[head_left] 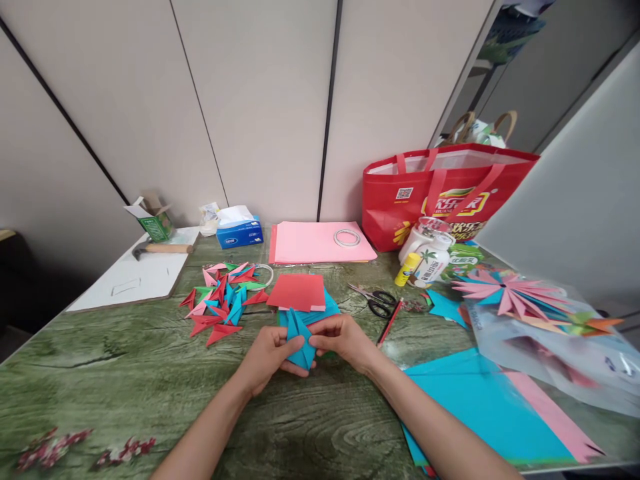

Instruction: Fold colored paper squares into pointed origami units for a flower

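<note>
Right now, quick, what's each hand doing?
Left hand: closed, holding the folded blue paper.
Right hand: closed, its fingers pinching the same folded blue paper's right side.

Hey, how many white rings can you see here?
2. One ring lies on the pink paper, another ring beside the folded-paper pile; more may be hidden under it.
</note>
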Demonstrator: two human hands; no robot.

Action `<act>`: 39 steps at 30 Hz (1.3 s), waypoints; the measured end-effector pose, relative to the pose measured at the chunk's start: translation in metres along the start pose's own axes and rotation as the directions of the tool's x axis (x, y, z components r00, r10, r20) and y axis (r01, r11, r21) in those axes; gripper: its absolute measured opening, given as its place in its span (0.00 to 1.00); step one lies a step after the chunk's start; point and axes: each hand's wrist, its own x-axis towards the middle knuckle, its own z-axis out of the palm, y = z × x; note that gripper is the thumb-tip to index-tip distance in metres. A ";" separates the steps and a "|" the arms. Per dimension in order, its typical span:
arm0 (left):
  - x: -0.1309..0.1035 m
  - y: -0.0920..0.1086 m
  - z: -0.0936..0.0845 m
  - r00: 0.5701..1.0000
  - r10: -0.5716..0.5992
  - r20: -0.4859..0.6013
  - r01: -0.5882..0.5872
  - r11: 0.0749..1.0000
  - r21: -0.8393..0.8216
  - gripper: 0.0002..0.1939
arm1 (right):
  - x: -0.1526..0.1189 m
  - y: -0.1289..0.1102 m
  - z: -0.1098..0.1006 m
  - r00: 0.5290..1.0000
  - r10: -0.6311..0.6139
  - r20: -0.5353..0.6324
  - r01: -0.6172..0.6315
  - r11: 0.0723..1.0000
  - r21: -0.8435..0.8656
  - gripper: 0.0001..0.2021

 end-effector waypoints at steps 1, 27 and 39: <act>0.000 0.000 0.000 1.000 -0.005 -0.005 0.005 1.000 -0.009 0.19 | 0.000 -0.001 0.000 1.000 -0.002 -0.001 0.002 1.000 0.000 0.11; 0.001 0.001 0.003 0.994 -0.025 -0.103 0.030 0.998 0.056 0.17 | 0.003 0.007 0.000 0.997 -0.046 -0.066 0.039 0.994 -0.106 0.12; 0.000 -0.008 0.012 0.999 -0.039 -0.032 0.044 0.986 0.158 0.11 | 0.002 0.003 0.003 0.991 -0.111 -0.072 0.107 0.993 -0.055 0.13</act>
